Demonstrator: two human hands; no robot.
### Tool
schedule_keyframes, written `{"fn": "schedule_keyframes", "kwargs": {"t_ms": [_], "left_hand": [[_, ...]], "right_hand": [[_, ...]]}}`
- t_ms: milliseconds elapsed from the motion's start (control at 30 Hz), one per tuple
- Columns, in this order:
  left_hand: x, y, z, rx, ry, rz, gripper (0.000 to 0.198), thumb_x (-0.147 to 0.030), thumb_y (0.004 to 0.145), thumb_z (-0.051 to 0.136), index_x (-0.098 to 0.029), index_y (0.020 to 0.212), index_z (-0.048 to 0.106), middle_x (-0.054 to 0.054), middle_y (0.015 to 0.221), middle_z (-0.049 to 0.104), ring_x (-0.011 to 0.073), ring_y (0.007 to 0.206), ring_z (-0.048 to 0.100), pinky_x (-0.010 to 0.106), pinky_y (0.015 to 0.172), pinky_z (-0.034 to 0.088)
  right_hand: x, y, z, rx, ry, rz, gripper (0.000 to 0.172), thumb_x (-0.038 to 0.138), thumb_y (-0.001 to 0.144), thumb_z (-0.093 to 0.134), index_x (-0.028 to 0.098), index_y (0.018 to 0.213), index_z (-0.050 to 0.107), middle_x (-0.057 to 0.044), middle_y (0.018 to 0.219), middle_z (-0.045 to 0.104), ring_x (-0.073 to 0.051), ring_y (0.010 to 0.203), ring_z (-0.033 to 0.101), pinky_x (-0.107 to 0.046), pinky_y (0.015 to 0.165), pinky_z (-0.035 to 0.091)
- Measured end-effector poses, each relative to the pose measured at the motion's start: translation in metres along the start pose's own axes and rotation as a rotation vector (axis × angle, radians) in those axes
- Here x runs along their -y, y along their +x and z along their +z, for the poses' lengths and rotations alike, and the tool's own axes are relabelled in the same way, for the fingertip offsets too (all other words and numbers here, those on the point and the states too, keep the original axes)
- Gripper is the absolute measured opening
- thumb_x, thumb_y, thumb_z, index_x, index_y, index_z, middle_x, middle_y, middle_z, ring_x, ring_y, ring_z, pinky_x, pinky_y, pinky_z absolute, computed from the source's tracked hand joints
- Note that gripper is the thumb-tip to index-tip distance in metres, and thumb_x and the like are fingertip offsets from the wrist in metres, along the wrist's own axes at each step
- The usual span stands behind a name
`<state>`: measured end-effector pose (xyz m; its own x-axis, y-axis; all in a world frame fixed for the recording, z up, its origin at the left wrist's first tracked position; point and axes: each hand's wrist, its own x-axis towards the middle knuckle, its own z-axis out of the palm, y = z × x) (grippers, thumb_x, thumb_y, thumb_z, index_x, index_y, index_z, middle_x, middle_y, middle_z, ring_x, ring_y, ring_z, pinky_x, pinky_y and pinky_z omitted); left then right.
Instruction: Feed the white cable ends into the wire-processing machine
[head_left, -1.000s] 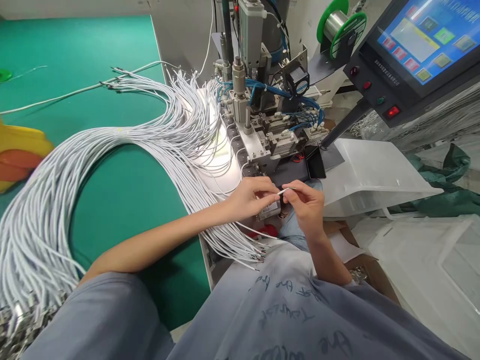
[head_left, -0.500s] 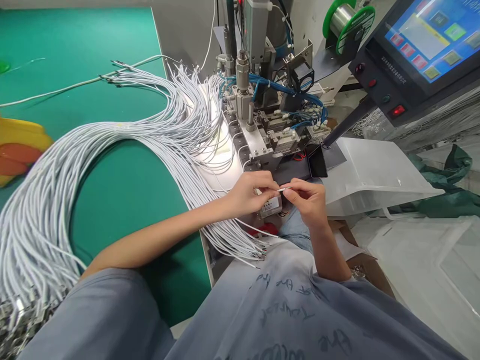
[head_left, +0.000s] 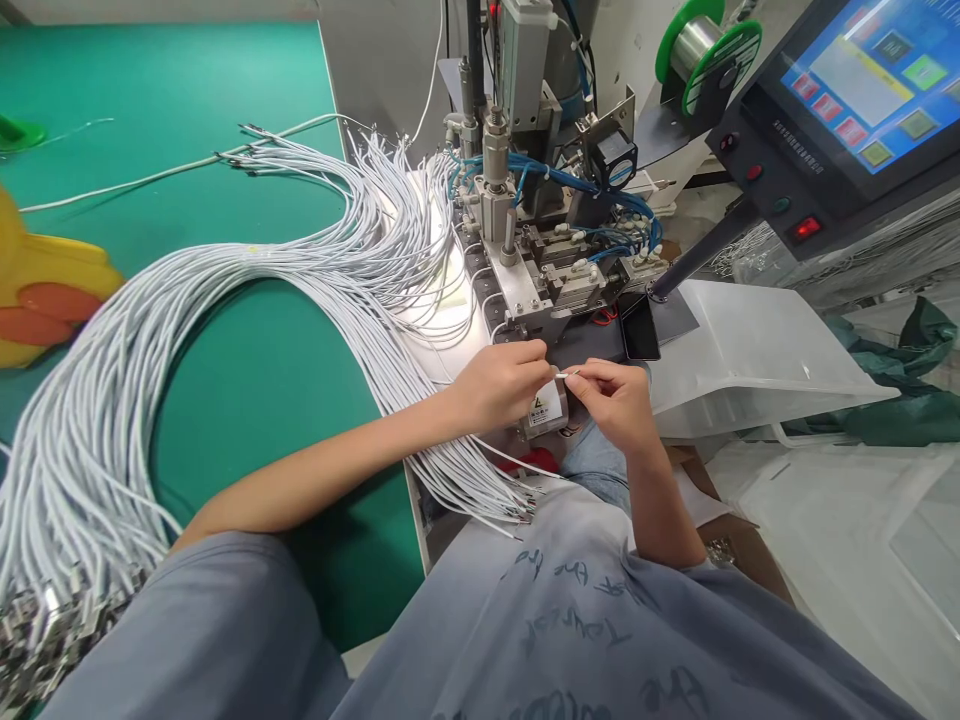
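A thin white wire point(head_left: 568, 374) is pinched between two bare hands just in front of a small benchtop machine point(head_left: 536, 270). The left hand point(head_left: 504, 385) is closed around the wire, its fingers point(head_left: 541, 370) narrowed to a pinch. The right hand point(head_left: 616, 398) meets it from the other side, fingers drawn tight on the wire's free tip. The two pinches sit almost touching, with only a short bright length of wire showing between them.

The wire is judged light, limp and smooth-coated, likely to sag or slip unless gripped close to its end; the tip is judged delicate and easily bent, so hold is best taken on the insulated part just behind it.

To the left of the fingers, a large bundle of white wires point(head_left: 225, 300) sweeps in a curve across the green worktop point(head_left: 247, 400). Beyond the fingers to the right, a touch screen point(head_left: 877, 70) glows, with a translucent plastic tray point(head_left: 750, 350) below it.

The tip itself is too small to make out, and the wire's run under the left palm is hidden. A small labelled block point(head_left: 546, 410) sits just behind the fingers, partly covered. The bundle's near end is cut off by the lower left edge.
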<state>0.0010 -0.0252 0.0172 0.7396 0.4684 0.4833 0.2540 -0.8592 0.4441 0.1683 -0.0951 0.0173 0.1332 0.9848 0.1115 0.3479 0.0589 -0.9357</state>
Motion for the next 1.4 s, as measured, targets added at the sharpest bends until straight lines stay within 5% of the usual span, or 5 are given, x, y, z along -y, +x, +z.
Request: {"fn": "schedule_keyframes", "kwargs": {"t_ms": [367,633,1000,1200,1400], "left_hand": [[-0.007,0.001,0.007,-0.079,-0.347,-0.233,0.024,-0.02,0.078,0.059,-0.015,0.058,0.048,-0.003,0.058,0.049,0.007,0.053,0.045,0.018,0.05,0.037],[0.004,-0.002,0.001,0.014,0.164,0.004,0.028,-0.012,0.086,0.039,-0.015,0.066,0.058,0.002,0.063,0.05,0.0091,0.052,0.042,0.023,0.047,0.031],[0.012,-0.001,0.009,0.072,-0.145,-0.219,0.019,-0.013,0.083,0.049,-0.013,0.079,0.068,0.003,0.07,0.061,0.0097,0.062,0.055,0.02,0.057,0.042],[0.008,0.0,0.012,-0.082,-0.369,-0.358,0.012,-0.014,0.078,0.059,-0.013,0.065,0.059,-0.002,0.061,0.054,0.0069,0.056,0.051,0.017,0.052,0.04],[0.019,-0.003,0.009,-0.032,0.198,0.05,0.027,-0.014,0.091,0.037,-0.012,0.073,0.058,0.003,0.065,0.052,0.0106,0.057,0.047,0.023,0.052,0.038]], "right_hand": [[-0.008,-0.004,0.021,-0.225,0.085,-0.062,0.017,0.029,0.076,0.06,0.018,0.067,0.069,0.005,0.051,0.03,-0.008,0.049,0.031,-0.025,0.048,0.03],[-0.004,0.006,0.009,-0.079,-0.201,-0.208,0.022,0.025,0.08,0.055,0.017,0.061,0.064,0.005,0.049,0.028,-0.009,0.048,0.03,-0.026,0.049,0.028],[-0.028,0.013,0.032,-0.207,0.056,-0.01,0.021,0.03,0.079,0.057,0.016,0.066,0.066,0.005,0.053,0.031,-0.008,0.05,0.031,-0.025,0.048,0.028],[-0.026,0.01,0.045,-0.321,0.128,0.001,0.022,0.032,0.08,0.056,0.016,0.071,0.068,0.004,0.054,0.034,-0.009,0.051,0.033,-0.024,0.047,0.027],[-0.021,0.014,0.037,-0.311,-0.21,-0.208,0.022,0.023,0.082,0.053,0.016,0.064,0.064,0.006,0.05,0.03,-0.008,0.048,0.029,-0.025,0.049,0.027]]}}
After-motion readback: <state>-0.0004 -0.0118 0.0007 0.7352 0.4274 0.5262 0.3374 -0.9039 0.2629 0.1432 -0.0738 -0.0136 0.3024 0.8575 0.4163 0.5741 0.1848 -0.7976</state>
